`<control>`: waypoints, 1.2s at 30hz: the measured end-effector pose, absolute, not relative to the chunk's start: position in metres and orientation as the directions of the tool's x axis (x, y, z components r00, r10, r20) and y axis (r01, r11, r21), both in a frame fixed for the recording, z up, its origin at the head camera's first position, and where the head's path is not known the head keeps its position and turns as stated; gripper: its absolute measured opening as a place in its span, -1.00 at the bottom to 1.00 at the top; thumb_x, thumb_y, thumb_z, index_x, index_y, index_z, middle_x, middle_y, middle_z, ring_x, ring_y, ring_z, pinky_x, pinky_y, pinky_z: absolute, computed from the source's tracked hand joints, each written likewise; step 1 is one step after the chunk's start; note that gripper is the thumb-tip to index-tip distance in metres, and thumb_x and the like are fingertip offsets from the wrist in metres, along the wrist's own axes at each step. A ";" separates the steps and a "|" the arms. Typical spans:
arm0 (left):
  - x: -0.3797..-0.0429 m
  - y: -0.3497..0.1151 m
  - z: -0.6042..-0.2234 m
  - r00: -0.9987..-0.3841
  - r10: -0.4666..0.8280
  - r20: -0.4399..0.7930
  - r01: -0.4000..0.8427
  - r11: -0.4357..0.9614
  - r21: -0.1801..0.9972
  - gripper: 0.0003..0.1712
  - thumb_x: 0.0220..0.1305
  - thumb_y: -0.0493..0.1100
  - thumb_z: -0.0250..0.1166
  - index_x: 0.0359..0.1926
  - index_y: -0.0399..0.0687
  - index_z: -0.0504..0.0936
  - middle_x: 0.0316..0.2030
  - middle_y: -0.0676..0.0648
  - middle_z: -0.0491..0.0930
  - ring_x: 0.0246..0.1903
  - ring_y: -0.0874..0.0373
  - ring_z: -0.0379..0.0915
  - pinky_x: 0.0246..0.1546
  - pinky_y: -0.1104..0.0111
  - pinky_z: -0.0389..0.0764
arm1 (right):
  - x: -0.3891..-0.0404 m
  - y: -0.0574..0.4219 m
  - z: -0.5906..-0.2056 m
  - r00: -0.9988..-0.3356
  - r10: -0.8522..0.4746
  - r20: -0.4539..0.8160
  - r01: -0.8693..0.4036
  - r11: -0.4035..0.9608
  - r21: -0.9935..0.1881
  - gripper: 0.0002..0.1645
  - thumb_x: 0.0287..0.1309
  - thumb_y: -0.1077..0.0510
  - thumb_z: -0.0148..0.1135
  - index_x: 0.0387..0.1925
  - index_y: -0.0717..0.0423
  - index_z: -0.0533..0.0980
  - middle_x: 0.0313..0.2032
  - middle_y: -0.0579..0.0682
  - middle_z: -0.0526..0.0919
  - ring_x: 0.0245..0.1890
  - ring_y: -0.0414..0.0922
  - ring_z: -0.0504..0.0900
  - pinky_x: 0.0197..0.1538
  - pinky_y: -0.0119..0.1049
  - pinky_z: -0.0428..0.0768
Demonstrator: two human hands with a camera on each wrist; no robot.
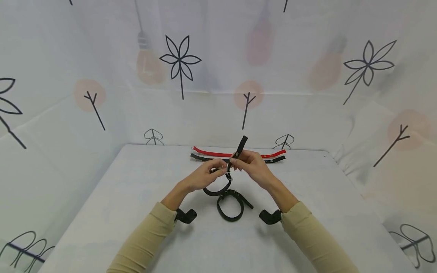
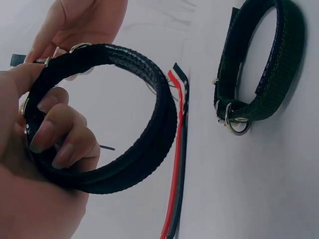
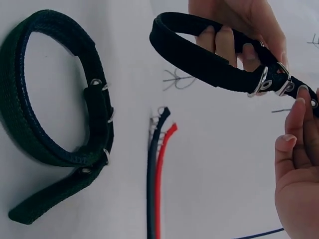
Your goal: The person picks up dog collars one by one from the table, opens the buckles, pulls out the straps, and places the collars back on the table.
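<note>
Left hand [image 1: 204,177] curls round the looped black collar [image 2: 124,164], held above the table. Right hand [image 1: 252,166] pinches the collar's free strap end [image 1: 240,148] near the metal buckle [image 3: 273,83]. Judged step: buckling the collar; the next move calls for feeding the strap through the buckle squarely. A second, buckled collar [image 1: 231,206] lies just below the hands. Red strap [image 1: 218,153] and black strap [image 1: 205,159] lie beyond. White table [image 1: 112,197]; printed white backdrop [image 1: 307,106] encloses it
</note>
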State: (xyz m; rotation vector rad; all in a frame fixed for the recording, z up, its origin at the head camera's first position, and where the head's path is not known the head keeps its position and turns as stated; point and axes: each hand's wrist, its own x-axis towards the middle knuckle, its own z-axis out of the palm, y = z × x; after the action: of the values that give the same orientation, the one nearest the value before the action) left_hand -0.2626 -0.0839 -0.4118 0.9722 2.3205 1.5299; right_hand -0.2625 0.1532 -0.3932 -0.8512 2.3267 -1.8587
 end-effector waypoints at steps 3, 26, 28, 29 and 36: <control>-0.264 -0.085 -0.413 -0.770 0.606 0.200 0.417 0.240 0.877 -0.83 0.58 -0.02 0.14 0.00 0.06 0.57 -0.02 0.01 0.56 0.00 0.12 0.42 -0.09 0.18 0.42 | -0.263 0.153 -0.394 -0.861 -0.409 0.302 -0.377 0.116 -0.919 -0.76 0.42 0.08 0.29 -0.09 0.19 0.63 -0.35 0.12 0.64 -0.30 -0.02 0.54 -0.11 -0.14 0.49; -0.262 -0.082 -0.425 -0.833 0.514 0.204 0.381 0.267 0.885 -0.43 0.24 0.05 0.50 0.22 0.19 0.52 -0.14 -0.04 0.58 -0.12 0.15 0.48 -0.13 0.23 0.52 | -0.263 0.155 -0.391 -0.879 -0.379 0.289 -0.368 0.153 -0.917 -0.75 0.40 0.08 0.31 -0.03 0.16 0.65 -0.32 0.18 0.66 -0.29 -0.01 0.56 -0.09 -0.06 0.51; -0.262 -0.081 -0.425 -0.824 0.524 0.214 0.412 0.296 0.862 -0.37 0.23 0.07 0.50 0.28 0.14 0.52 -0.19 -0.11 0.59 -0.24 0.13 0.47 -0.25 0.27 0.49 | -0.262 0.154 -0.390 -0.875 -0.387 0.291 -0.377 0.166 -0.911 -0.75 0.41 0.07 0.30 -0.03 0.15 0.65 -0.32 0.14 0.66 -0.29 -0.01 0.56 -0.10 -0.08 0.51; -0.262 -0.080 -0.424 -0.823 0.523 0.223 0.429 0.314 0.847 -0.36 0.25 0.08 0.49 0.30 0.13 0.52 -0.14 -0.10 0.62 -0.21 0.16 0.50 -0.23 0.29 0.52 | -0.262 0.154 -0.389 -0.872 -0.391 0.294 -0.383 0.172 -0.908 -0.76 0.41 0.07 0.30 -0.04 0.14 0.66 -0.32 0.11 0.67 -0.29 -0.01 0.56 -0.11 -0.09 0.52; -0.261 -0.076 -0.422 -0.810 0.491 0.320 0.511 0.326 0.795 -0.53 0.39 0.01 0.38 0.23 -0.06 0.65 0.05 0.00 0.70 -0.12 0.18 0.57 -0.14 0.30 0.61 | -0.263 0.152 -0.388 -0.857 -0.415 0.305 -0.402 0.170 -0.900 -0.80 0.42 0.11 0.29 -0.06 0.15 0.65 -0.27 0.20 0.64 -0.30 -0.03 0.55 -0.19 -0.23 0.53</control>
State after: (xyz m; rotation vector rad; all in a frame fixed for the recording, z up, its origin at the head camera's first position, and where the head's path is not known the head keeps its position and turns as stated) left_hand -0.2615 -0.0763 -0.4218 0.9736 2.5746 1.5562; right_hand -0.2629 0.1522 -0.3882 -0.8360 2.3942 -1.8351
